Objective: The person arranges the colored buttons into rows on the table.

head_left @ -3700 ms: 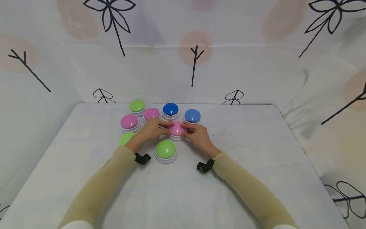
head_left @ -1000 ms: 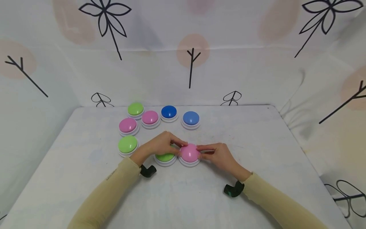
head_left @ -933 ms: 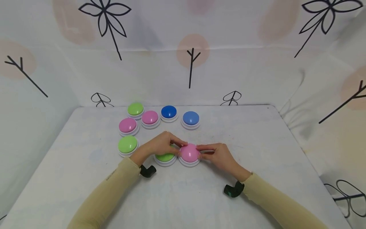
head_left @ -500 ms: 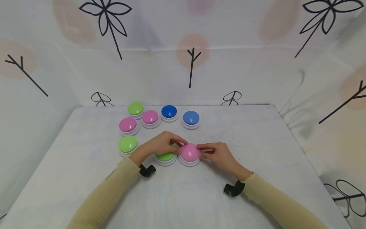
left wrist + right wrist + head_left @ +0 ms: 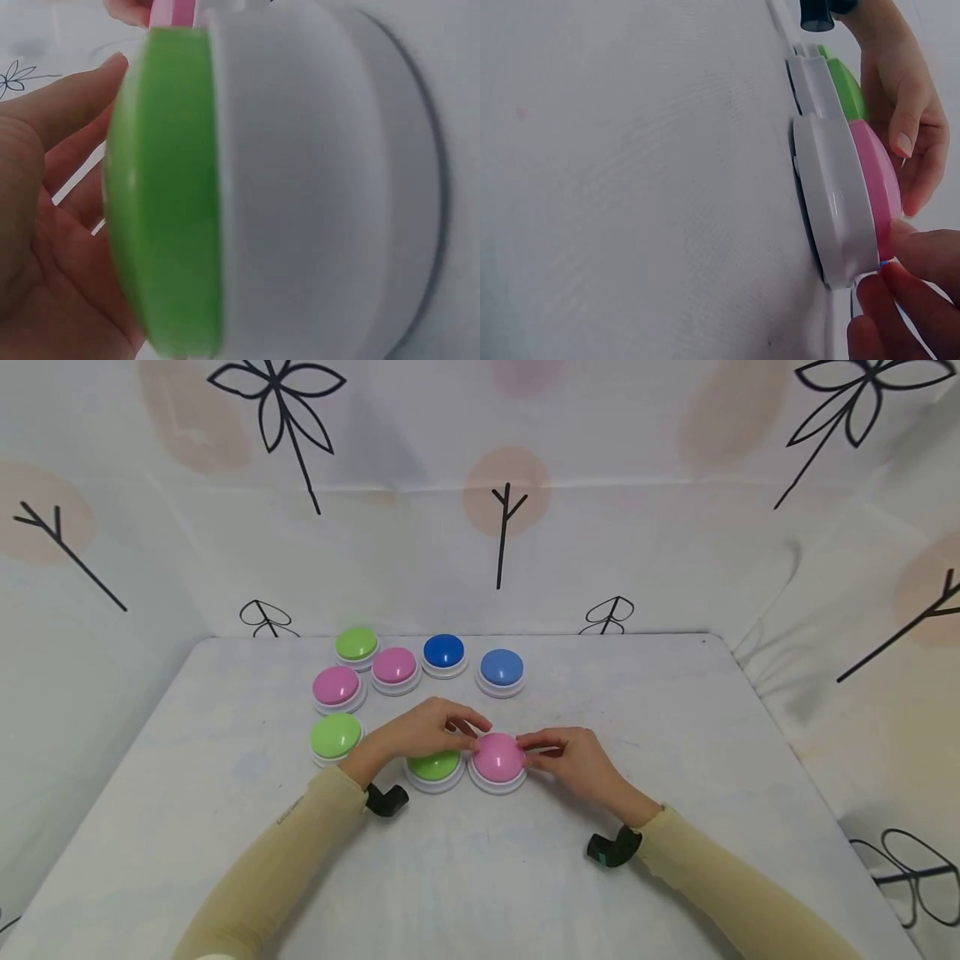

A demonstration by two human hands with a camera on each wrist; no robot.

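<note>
A pink push button [image 5: 499,758] with a white base stands on the table, right beside a green push button [image 5: 435,767]. My left hand [image 5: 429,728] arches over the green one, its relaxed fingertips near the pink dome's upper left. In the right wrist view those left fingers [image 5: 922,150] hang apart from the pink dome. My right hand [image 5: 581,764] has thumb and fingertips at the pink button's right edge. The right wrist view shows the right thumb [image 5: 930,251] on the dome and curled fingers at the base rim. The green button [image 5: 180,195] fills much of the left wrist view.
Toward the back left stand more push buttons: a green one [image 5: 335,737], two pink ones [image 5: 336,686] [image 5: 394,666], another green one [image 5: 357,644], a dark blue one [image 5: 444,651] and a lighter blue one [image 5: 502,668]. The white table [image 5: 480,885] meets a patterned cloth wall [image 5: 420,543].
Both hands brought the pink button forward and rightward, from behind the front green button to beside it. Since half a second ago the left fingers have loosened and both hands have risen slightly.
</note>
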